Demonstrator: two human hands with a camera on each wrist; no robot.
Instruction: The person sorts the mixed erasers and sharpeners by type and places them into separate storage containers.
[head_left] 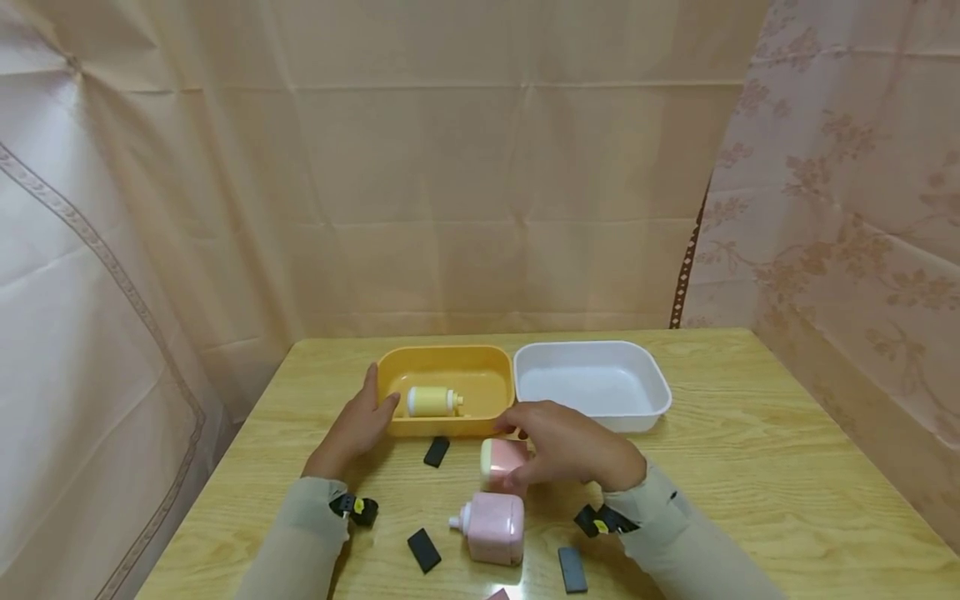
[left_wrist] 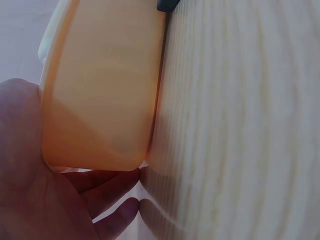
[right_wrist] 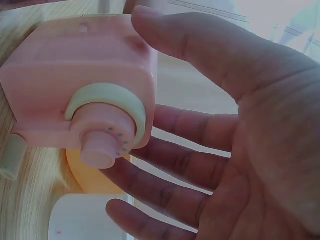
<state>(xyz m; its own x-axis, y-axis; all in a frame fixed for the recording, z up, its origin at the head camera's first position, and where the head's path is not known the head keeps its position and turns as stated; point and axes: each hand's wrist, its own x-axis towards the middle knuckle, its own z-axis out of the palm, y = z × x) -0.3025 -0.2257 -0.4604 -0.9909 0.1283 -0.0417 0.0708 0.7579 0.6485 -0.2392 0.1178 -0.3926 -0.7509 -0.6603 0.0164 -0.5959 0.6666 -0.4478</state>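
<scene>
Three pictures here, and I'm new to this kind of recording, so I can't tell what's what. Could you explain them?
No machine: a person works with bare hands, wearing three cameras. The wide picture comes from the head, the close-ups from each wrist. On the wooden table stand a yellow tray with a yellow bottle lying inside, and a white tray. The left hand rests against the yellow tray's side. The right hand closes its fingers around a pink bottle. Another pink bottle and small dark blocks lie nearer the person.
</scene>
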